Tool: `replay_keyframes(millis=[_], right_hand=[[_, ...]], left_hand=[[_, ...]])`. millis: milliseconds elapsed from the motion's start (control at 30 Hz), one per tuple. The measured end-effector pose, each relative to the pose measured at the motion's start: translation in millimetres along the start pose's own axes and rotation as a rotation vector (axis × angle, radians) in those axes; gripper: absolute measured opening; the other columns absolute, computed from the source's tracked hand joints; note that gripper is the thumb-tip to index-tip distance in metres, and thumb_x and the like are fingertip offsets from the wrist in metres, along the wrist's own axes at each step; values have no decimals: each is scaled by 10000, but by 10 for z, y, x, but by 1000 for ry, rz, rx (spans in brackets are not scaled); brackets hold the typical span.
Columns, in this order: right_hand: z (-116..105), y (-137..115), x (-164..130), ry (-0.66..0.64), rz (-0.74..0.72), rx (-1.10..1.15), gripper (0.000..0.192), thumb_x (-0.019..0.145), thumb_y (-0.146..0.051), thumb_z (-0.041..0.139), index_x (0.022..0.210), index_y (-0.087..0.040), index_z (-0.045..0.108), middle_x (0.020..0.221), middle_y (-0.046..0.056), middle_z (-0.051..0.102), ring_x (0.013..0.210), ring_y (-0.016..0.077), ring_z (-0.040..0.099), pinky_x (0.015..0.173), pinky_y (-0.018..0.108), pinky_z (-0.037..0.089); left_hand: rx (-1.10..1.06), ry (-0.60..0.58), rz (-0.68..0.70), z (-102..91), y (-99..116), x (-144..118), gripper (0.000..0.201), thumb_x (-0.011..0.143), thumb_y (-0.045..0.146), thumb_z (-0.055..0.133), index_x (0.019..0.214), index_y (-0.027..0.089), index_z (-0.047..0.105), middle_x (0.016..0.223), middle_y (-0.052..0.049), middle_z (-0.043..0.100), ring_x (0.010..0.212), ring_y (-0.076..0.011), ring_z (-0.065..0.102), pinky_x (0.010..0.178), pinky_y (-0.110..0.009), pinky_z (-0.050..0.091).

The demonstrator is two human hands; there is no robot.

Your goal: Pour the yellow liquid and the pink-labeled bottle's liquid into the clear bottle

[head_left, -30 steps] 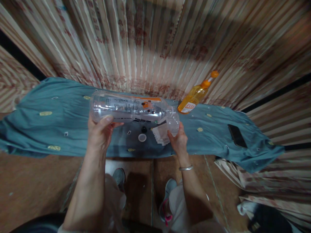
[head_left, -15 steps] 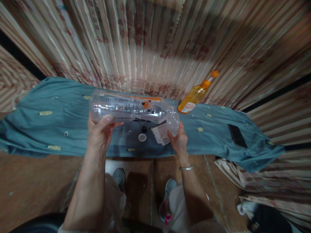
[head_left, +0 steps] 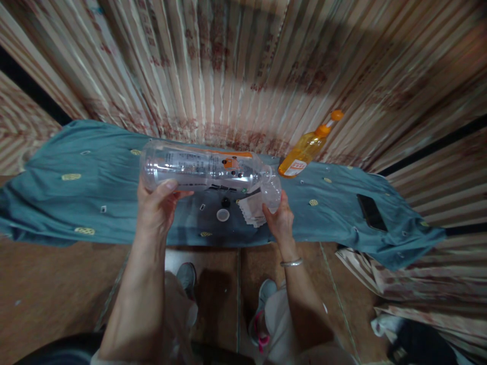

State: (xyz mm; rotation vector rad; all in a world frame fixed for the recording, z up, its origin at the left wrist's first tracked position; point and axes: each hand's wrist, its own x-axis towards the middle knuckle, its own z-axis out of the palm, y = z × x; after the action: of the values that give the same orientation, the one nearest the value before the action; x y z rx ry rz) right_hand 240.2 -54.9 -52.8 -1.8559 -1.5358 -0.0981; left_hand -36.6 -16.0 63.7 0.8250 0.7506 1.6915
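My left hand (head_left: 159, 203) is closed around the base end of a large clear plastic bottle (head_left: 201, 170) with an orange-and-white printed label. The bottle lies nearly level above the table, its neck pointing right. At its mouth, a small clear plastic cup (head_left: 271, 192) is gripped in my right hand (head_left: 280, 217), fingers wrapped round it. I cannot tell whether any liquid passes between them. Below the bottle, a round white lid (head_left: 222, 215) and a small black cap (head_left: 225, 202) rest on the cloth. A whitish packet with zigzag edges (head_left: 251, 209) lies left of my right hand.
A teal patterned cloth (head_left: 114, 203) covers the long narrow table. An amber pump bottle (head_left: 306, 149) with an orange top stands behind the cup. Towards the right end lies a black phone (head_left: 372, 212). A striped curtain (head_left: 228, 76) hangs close behind the table.
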Motion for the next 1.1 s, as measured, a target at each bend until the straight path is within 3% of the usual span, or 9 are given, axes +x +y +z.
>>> replay_keyframes(millis=[1100], right_hand=[[-3, -5, 2, -3, -2, 3, 682, 830, -364, 570, 1394, -84, 308, 1257, 211, 593, 1152, 274, 590, 901, 411, 515]], left_hand=[[6, -4, 3, 18, 21, -4, 899, 468, 182, 809, 1293, 280, 464, 747, 15, 689, 621, -169, 655, 450, -220, 553]])
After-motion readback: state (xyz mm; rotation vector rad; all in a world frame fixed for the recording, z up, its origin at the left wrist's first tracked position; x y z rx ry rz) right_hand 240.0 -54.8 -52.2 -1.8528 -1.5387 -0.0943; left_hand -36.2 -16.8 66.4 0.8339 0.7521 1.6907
